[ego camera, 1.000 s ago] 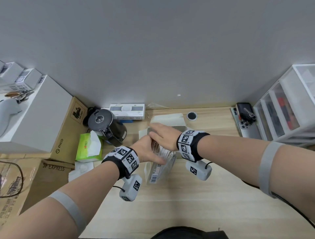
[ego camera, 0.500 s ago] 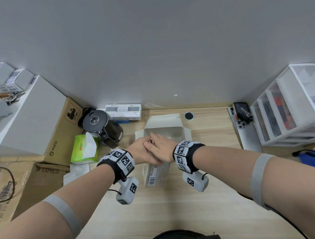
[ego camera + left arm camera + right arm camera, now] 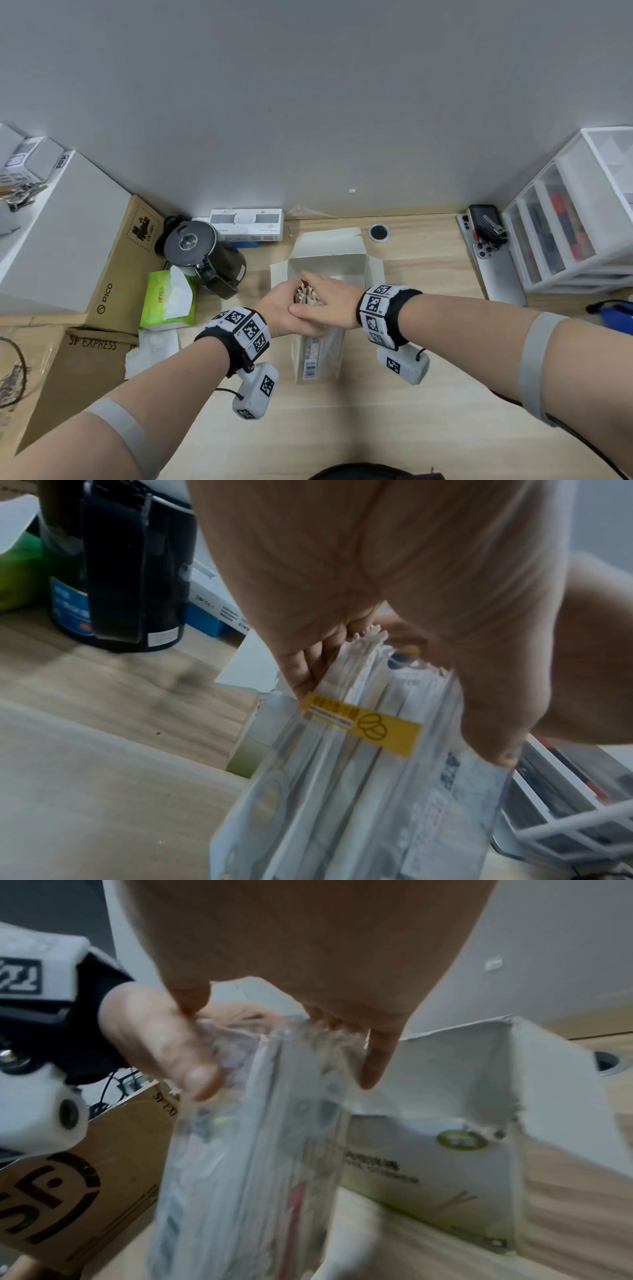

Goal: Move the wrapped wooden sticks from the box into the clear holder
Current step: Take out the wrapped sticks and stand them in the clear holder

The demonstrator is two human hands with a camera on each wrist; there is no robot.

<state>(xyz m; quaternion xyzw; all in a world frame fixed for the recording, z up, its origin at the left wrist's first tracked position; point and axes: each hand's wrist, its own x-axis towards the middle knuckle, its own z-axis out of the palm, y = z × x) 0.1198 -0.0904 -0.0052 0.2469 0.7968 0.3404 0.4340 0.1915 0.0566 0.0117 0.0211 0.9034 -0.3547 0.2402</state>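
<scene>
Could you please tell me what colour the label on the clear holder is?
Yellow with dark print; the label shows best in the left wrist view.

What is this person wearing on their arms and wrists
Both forearms are bare. Each wrist carries a black band faced with white tiles printed with black square fiducial markers. Under each wrist hangs a small white camera pod bearing a marker of its own, with a thin black cable running from it. A plain grey strap circles each arm near the elbow.
</scene>
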